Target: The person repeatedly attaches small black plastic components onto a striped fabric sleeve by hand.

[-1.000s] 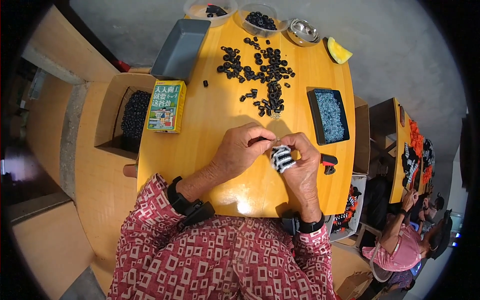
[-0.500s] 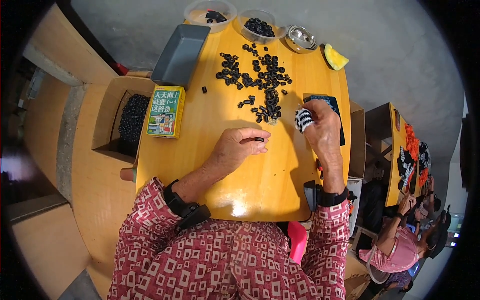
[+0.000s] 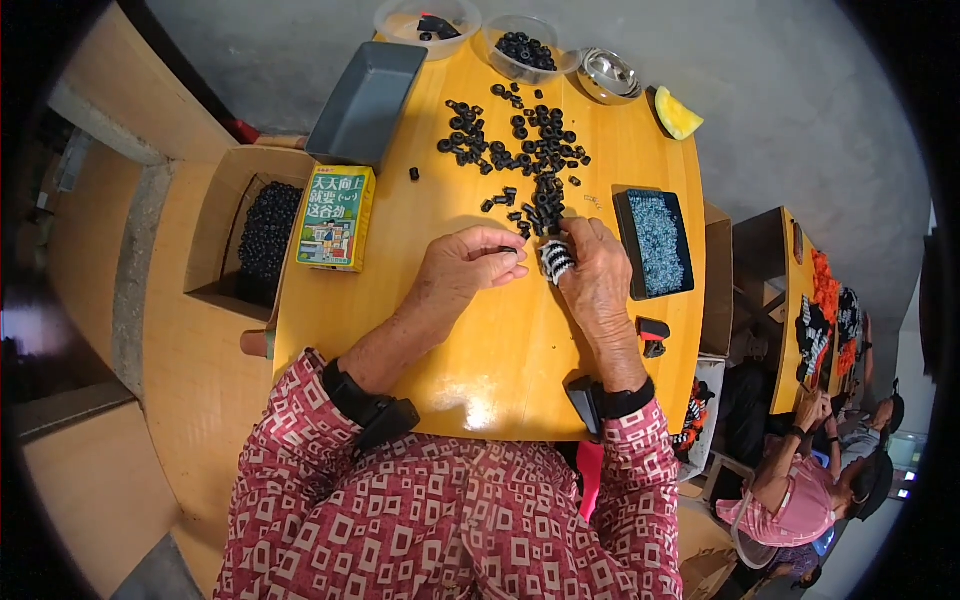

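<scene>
My left hand (image 3: 468, 268) is closed in a pinch on a small black ring-like piece (image 3: 507, 251), held above the middle of the table. My right hand (image 3: 597, 265) is beside it, fingers drawn together, with a black-and-white striped knitted cover (image 3: 556, 261) on one finger. Whatever its fingertips grip is hidden. Just beyond both hands lies a loose pile of small black ring-like pieces (image 3: 545, 195). A few tiny clear bits (image 3: 593, 202) lie right of the pile. A black tray (image 3: 660, 242) of small pale-blue pieces sits right of my right hand.
Far edge: two clear plastic tubs (image 3: 530, 72) with black parts, metal bowls (image 3: 608, 75), a yellow fruit wedge (image 3: 677, 115). Left: a grey bin (image 3: 365, 105), a yellow-green carton (image 3: 336, 220), a cardboard box (image 3: 215, 235) of dark pieces. A red-and-black tool (image 3: 653, 331) lies right; people work farther right.
My right hand has moved left, from over the black tray to the near end of the pile, uncovering the tray. My left hand has moved slightly away from me, still pinching the black piece.
</scene>
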The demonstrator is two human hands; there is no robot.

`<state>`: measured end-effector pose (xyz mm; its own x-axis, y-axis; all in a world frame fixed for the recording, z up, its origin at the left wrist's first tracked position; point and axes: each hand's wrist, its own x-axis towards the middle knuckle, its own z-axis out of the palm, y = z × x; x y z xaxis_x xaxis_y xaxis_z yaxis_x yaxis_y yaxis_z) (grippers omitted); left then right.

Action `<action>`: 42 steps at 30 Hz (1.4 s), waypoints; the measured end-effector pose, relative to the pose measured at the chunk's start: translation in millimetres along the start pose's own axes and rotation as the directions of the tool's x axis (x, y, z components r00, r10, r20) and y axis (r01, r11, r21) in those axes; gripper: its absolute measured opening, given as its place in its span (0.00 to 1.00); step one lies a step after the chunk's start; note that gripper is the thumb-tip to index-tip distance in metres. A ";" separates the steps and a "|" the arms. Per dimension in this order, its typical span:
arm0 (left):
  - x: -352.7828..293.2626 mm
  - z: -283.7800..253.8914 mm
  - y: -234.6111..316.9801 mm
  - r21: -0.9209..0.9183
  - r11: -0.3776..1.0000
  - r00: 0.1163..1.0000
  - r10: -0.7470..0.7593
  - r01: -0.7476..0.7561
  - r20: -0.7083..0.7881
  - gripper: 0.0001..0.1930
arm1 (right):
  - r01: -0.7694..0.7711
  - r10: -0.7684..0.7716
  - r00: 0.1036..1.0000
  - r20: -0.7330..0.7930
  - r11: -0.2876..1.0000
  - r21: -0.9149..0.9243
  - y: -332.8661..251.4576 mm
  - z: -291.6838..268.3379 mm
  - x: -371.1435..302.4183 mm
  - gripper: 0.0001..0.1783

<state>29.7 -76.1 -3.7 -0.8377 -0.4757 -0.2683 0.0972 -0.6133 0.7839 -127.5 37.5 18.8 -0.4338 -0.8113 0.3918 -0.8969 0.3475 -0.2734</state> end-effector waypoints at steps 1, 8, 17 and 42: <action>-0.4 0.2 0.3 0.000 1.000 1.000 0.000 0.000 0.001 0.11 | 0.000 0.000 1.000 -0.001 1.000 0.000 1.0 0.8 -1.1 0.13; -0.9 1.5 3.1 0.025 0.999 1.000 -0.028 0.028 -0.007 0.11 | -0.139 0.130 0.990 0.051 0.959 0.248 10.8 -8.1 -11.4 0.12; 0.7 0.7 1.2 0.097 0.995 1.000 -0.024 0.024 0.002 0.12 | -0.327 0.357 0.917 0.178 0.419 0.847 14.6 -15.5 -25.0 0.14; -0.8 3.5 -2.7 0.217 0.976 0.997 -0.016 0.000 0.074 0.11 | -0.167 0.146 0.985 0.088 0.740 0.651 -36.1 -16.1 -38.1 0.17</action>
<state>28.3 -71.8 -3.7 -0.8767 -0.4176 -0.2388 -0.0216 -0.4618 0.8867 -80.0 63.4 27.9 -0.5506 -0.7901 0.2694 -0.5355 0.0867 -0.8401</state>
